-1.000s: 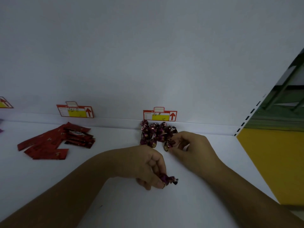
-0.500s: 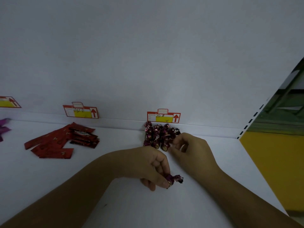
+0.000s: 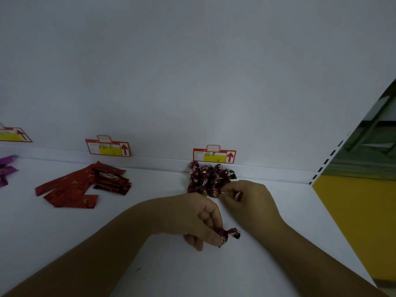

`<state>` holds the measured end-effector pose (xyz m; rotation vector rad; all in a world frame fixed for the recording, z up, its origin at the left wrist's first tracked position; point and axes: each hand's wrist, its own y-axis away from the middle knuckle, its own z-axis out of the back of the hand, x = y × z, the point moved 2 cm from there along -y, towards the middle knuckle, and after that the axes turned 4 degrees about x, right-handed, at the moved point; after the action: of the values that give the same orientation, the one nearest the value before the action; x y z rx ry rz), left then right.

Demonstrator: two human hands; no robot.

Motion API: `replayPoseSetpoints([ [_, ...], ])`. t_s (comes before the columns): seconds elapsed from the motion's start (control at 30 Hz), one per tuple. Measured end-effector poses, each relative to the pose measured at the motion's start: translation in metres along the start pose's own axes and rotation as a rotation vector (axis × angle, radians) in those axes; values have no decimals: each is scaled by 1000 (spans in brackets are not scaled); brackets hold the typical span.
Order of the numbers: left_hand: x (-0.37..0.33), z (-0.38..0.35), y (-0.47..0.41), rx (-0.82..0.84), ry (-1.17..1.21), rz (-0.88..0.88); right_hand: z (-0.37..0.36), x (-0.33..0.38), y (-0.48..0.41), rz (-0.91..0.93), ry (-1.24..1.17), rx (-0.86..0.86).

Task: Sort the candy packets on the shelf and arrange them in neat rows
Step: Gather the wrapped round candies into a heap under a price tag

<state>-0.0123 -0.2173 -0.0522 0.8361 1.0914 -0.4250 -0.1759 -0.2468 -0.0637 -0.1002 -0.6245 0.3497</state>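
Several dark purple twist-wrapped candies (image 3: 205,179) stand in short rows against the back wall of the white shelf (image 3: 150,264), under a red and yellow price tag (image 3: 214,154). My right hand (image 3: 248,200) has its fingertips at the front right candy of that group and seems to pinch it. My left hand (image 3: 192,217) hovers nearer to me and pinches one more purple twist candy (image 3: 228,233) between thumb and fingers. A loose pile of red flat packets (image 3: 81,186) lies to the left.
Purple packets (image 3: 5,170) lie at the far left edge. Two more price tags (image 3: 108,147) hang along the back wall. The shelf ends on the right at a slotted upright (image 3: 323,166), with a yellow surface (image 3: 360,221) beyond it.
My right hand has eased back slightly at the front right of the candy group. My left hand has stayed put with its candy. The view has shifted a little to the left.
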Motion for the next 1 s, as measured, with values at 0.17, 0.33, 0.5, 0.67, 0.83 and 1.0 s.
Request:
replayPoseSetpoints([
  [0.17,0,2,0,-113,62,-45,14,-1,6,-34,-303,54],
  [0.33,-2,-2,-5,-384,176,-130,42,-5,9,12,-701,605],
  [0.5,0,-6,-8,-452,185,-112,34,0,9,31,-552,482],
  [0.67,-6,6,4,-221,136,19,28,-5,8,49,-395,350],
  [0.83,-7,50,40,-50,-120,194,29,-23,-1,-36,-148,157],
  [1.0,9,70,30,-708,-410,91,16,-22,-2,-29,-112,70],
])
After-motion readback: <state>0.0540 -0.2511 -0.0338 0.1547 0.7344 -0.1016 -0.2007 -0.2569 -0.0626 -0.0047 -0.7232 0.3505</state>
